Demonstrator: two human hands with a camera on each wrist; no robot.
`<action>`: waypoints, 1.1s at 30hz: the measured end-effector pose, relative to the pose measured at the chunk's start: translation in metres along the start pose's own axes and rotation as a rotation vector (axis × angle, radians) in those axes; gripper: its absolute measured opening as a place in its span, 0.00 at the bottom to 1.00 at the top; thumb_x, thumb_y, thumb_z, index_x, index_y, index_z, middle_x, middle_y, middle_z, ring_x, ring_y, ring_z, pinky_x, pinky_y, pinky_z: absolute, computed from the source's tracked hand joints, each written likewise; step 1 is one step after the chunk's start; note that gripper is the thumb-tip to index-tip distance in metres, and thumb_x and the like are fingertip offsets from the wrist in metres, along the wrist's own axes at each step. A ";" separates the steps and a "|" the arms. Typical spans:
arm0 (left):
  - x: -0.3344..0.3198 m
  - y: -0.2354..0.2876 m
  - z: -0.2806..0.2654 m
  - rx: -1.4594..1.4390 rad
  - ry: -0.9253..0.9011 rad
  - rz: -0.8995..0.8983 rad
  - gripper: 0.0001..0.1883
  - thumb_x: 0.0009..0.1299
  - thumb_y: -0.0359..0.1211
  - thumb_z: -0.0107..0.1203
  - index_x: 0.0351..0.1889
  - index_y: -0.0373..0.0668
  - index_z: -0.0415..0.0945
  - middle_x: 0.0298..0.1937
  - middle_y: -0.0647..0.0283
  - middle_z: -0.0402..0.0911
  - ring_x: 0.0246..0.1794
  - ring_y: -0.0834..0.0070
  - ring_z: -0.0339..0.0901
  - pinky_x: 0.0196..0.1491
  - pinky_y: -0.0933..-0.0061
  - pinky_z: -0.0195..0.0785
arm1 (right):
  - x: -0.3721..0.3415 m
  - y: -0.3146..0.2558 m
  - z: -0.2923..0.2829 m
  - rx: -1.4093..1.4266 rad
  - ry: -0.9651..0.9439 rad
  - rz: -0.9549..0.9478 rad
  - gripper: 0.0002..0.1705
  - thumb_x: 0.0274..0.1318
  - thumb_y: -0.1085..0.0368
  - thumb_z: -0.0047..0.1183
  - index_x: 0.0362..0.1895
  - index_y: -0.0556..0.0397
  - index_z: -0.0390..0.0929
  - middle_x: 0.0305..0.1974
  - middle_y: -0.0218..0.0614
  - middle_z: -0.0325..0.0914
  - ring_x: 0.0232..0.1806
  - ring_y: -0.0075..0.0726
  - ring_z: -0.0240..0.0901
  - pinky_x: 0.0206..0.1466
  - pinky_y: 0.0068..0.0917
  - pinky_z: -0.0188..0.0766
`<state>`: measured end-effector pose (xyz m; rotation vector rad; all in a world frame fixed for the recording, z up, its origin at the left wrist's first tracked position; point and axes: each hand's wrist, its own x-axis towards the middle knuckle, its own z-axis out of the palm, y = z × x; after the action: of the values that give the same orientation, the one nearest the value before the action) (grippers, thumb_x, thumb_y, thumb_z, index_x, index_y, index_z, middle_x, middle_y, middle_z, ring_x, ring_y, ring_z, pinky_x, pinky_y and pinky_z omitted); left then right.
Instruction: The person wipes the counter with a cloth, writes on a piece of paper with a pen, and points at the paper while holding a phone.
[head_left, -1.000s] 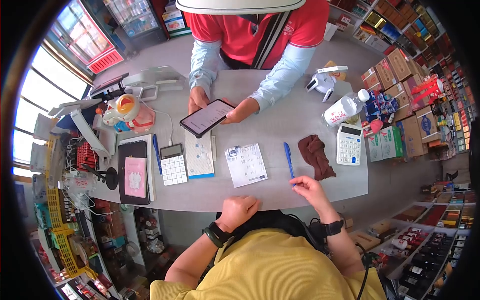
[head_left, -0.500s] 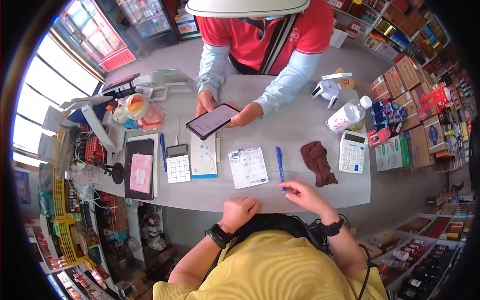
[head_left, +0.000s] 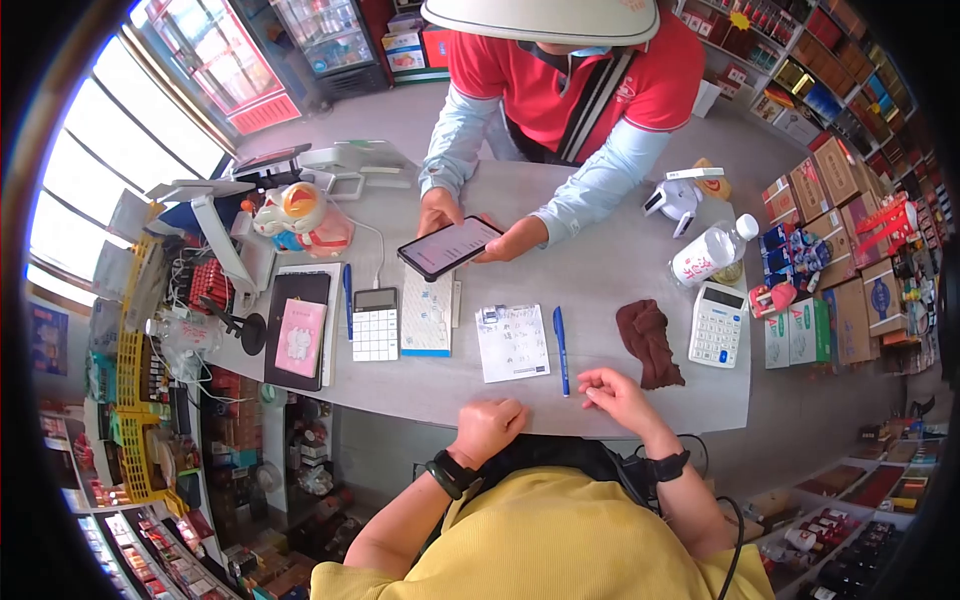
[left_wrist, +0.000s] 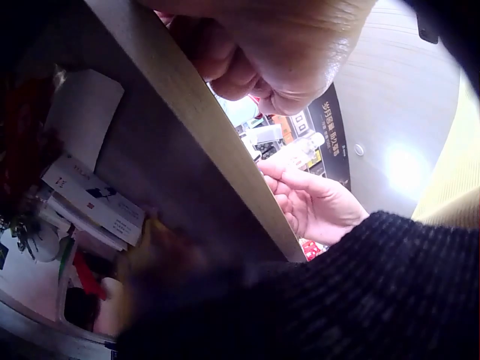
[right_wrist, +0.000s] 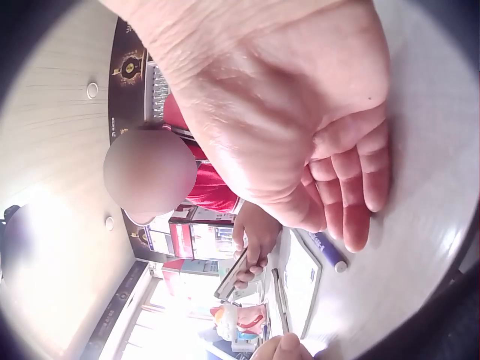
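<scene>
Blue pen (head_left: 561,352) beside right hand (head_left: 618,400), fingers relaxed, empty; left hand (head_left: 487,432) curled, empty.

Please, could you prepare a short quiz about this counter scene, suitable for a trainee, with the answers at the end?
1. Fill in: the cloth lies between a white ___ and the pen near the wearer's right hand.
2. True or false: the wearer's right hand grips that pen.
3. The person in red holds: A) a bottle, B) a phone, C) a pen.

Key: 1. calculator; 2. false; 3. B.
</scene>
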<state>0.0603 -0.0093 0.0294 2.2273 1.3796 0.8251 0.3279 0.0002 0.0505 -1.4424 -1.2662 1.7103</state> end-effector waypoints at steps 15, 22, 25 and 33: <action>-0.001 0.001 0.002 0.040 0.005 -0.025 0.16 0.66 0.40 0.61 0.18 0.47 0.71 0.18 0.61 0.75 0.18 0.59 0.76 0.21 0.59 0.69 | 0.002 0.000 -0.004 0.058 -0.033 0.058 0.15 0.70 0.70 0.49 0.58 0.57 0.74 0.46 0.33 0.78 0.41 0.25 0.80 0.46 0.23 0.76; -0.001 0.002 0.001 0.034 0.008 -0.015 0.17 0.66 0.40 0.61 0.18 0.47 0.70 0.17 0.62 0.75 0.17 0.60 0.76 0.21 0.60 0.69 | 0.003 0.000 -0.004 0.048 -0.028 0.062 0.15 0.69 0.70 0.49 0.58 0.56 0.74 0.46 0.32 0.78 0.40 0.25 0.80 0.45 0.23 0.76; -0.002 0.001 0.002 0.033 0.013 -0.012 0.17 0.66 0.39 0.61 0.18 0.47 0.70 0.18 0.62 0.75 0.18 0.60 0.76 0.21 0.61 0.69 | 0.003 0.002 -0.004 0.041 -0.029 0.066 0.15 0.69 0.70 0.50 0.58 0.56 0.74 0.45 0.32 0.78 0.40 0.25 0.80 0.44 0.22 0.76; 0.000 0.004 -0.001 -0.011 0.019 -0.022 0.17 0.66 0.36 0.61 0.17 0.45 0.68 0.18 0.58 0.74 0.18 0.57 0.75 0.21 0.60 0.67 | 0.003 0.003 -0.003 0.045 -0.013 0.062 0.15 0.69 0.70 0.50 0.58 0.56 0.74 0.45 0.31 0.78 0.39 0.24 0.80 0.42 0.21 0.75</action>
<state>0.0625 -0.0107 0.0322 2.1971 1.4024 0.8468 0.3306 0.0029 0.0462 -1.4607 -1.1938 1.7800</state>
